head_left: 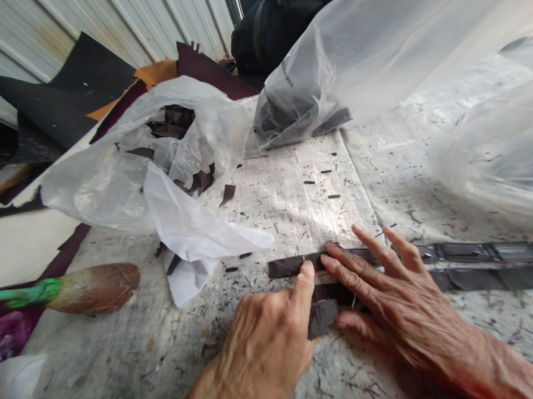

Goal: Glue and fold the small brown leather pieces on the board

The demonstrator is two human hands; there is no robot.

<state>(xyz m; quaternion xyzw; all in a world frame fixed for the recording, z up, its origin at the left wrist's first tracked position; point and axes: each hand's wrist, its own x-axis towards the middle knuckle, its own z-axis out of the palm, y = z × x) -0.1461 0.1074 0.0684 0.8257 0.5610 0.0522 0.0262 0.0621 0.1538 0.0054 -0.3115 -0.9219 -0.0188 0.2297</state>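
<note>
A narrow row of dark brown pieces (288, 266) lies across the cloth-covered surface in front of me. My left hand (264, 333) is partly closed, its index fingertip pressing on the left end of that row. Between its index finger and thumb sticks out a small dark grey piece (324, 318) of leather-like or fabric material; the curled fingers are mostly hidden. Flat over the row rests my right hand (391, 288), fingers spread, with index and middle fingertips touching the dark pieces. Right of it the row continues as glossy dark segments (463, 251), with matt flaps (476, 279) along the near side.
A clear plastic bag (91, 185) of dark scraps and a white sheet (182, 222) lie at left. Nearby is a brown-ended tool with a green handle (96, 289). Another plastic bag (305, 90) stands behind; clear plastic (500, 145) lies at right. Small black slips (334, 196) dot the cloth.
</note>
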